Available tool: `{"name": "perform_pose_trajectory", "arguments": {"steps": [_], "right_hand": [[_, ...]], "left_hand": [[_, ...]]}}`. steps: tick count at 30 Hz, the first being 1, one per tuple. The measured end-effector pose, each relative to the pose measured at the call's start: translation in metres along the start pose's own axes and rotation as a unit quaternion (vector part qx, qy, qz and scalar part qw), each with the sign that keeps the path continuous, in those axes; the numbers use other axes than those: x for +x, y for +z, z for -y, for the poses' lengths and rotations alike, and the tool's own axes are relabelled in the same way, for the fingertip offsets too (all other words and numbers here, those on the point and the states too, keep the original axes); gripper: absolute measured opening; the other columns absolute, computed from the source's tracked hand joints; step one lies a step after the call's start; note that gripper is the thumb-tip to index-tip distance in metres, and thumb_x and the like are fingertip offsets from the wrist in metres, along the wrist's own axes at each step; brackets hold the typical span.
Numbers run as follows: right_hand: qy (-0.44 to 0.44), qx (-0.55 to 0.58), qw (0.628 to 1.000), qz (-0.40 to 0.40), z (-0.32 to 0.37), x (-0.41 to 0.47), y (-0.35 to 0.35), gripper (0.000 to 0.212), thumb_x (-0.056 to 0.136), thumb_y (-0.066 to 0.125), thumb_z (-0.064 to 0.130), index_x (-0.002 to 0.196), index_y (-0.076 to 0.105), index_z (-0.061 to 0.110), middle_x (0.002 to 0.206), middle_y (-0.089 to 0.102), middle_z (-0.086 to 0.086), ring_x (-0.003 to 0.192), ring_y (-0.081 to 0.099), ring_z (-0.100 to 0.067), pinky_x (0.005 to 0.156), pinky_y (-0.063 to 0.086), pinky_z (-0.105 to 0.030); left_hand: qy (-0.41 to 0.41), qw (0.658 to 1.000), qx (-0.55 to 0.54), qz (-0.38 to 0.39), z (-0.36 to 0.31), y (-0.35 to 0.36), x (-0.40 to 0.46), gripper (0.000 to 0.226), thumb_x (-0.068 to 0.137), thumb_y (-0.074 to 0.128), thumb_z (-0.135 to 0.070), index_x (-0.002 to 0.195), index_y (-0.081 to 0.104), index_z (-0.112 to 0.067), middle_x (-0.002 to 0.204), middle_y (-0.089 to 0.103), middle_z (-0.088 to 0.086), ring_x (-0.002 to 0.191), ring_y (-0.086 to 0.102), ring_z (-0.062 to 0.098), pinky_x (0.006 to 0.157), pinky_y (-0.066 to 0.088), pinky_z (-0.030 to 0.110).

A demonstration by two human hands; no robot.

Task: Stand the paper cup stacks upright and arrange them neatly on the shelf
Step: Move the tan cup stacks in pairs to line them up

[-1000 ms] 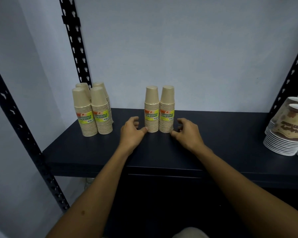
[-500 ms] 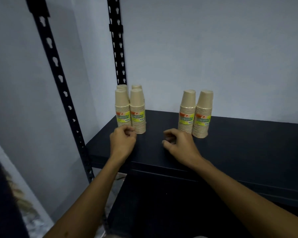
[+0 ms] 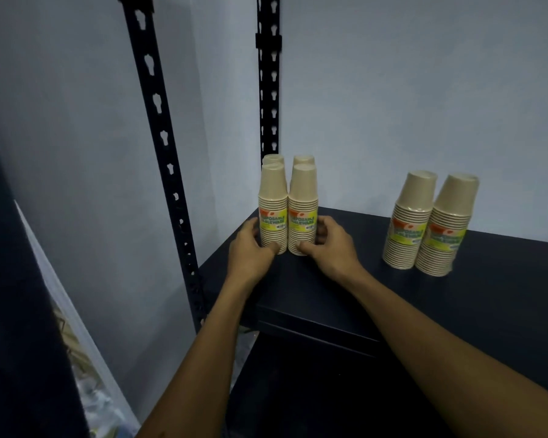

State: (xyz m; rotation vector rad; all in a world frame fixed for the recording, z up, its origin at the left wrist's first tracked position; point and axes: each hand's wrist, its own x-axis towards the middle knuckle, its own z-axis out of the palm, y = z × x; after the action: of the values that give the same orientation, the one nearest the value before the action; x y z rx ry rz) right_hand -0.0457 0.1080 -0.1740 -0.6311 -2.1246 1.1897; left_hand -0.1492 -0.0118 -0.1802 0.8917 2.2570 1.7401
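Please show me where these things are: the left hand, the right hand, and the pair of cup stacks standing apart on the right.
left hand [image 3: 250, 251], head view, back of the hand.
right hand [image 3: 331, 248], head view, back of the hand.
pair of cup stacks [image 3: 405, 235], head view, label of its left stack.

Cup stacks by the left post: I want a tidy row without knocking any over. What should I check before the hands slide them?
1. Front two stacks upright: ok.
2. Left hand gripping the left stack's base: ok.
3. Right hand gripping the right stack's base: ok.
4. Back two stacks upright: cannot tell, mostly hidden.
5. Right pair standing clear of the hands: ok.
6. All stacks in one neat group on the shelf: not ok, a gap separates them.
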Motion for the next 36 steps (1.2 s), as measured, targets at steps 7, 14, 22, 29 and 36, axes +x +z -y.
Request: {"name": "perform_pose_trajectory", "arguments": {"steps": [7,14,22,29,36], "right_hand": [[0.007,-0.025,1.0,-0.001,0.004,-0.013,-0.011,0.053,0.078,0.078,0.011,0.125,0.054,0.016,0.116,0.067,0.001,0.101,0.065,-0.011,0.092,0.053,-0.033],[0.022,-0.02,1.0,-0.002,-0.01,-0.054,-0.058,0.054,0.079,0.076,0.011,0.127,0.052,0.019,0.117,0.066,0.008,0.105,0.063,-0.004,0.093,0.052,-0.03],[0.035,-0.057,0.997,-0.024,-0.017,-0.083,-0.116,0.047,0.08,0.076,0.013,0.12,0.057,0.029,0.104,0.065,0.02,0.096,0.06,0.007,0.075,0.044,-0.006],[0.062,-0.068,0.994,-0.052,-0.028,-0.093,-0.147,0.051,0.077,0.079,0.013,0.122,0.059,0.027,0.107,0.07,0.014,0.095,0.065,0.003,0.082,0.05,-0.015],[0.082,-0.022,0.992,-0.097,-0.036,-0.103,-0.153,0.051,0.076,0.08,0.015,0.12,0.056,0.027,0.111,0.067,0.011,0.098,0.064,0.002,0.083,0.052,-0.017]], "left_hand": [[0.034,0.999,-0.007,-0.035,-0.003,0.003,-0.013,0.047,0.083,0.071,-0.014,0.127,0.054,-0.018,0.116,0.066,-0.003,0.105,0.062,0.011,0.089,0.049,0.025],[0.034,0.996,-0.051,0.068,-0.019,0.023,-0.034,0.047,0.078,0.078,-0.016,0.119,0.057,-0.022,0.102,0.068,-0.005,0.092,0.065,0.004,0.079,0.054,0.021],[0.03,0.984,-0.055,0.167,-0.037,0.059,-0.044,0.049,0.07,0.084,-0.021,0.112,0.06,-0.024,0.099,0.071,-0.001,0.09,0.069,0.009,0.085,0.057,0.032],[0.027,0.976,-0.085,0.198,-0.048,0.087,-0.053,0.051,0.07,0.083,-0.015,0.115,0.059,-0.023,0.101,0.072,-0.001,0.093,0.069,0.008,0.085,0.056,0.029],[0.032,0.975,-0.099,0.198,-0.051,0.101,-0.058,0.049,0.07,0.083,-0.013,0.113,0.06,-0.02,0.099,0.072,0.001,0.093,0.07,0.01,0.082,0.056,0.026]]}}
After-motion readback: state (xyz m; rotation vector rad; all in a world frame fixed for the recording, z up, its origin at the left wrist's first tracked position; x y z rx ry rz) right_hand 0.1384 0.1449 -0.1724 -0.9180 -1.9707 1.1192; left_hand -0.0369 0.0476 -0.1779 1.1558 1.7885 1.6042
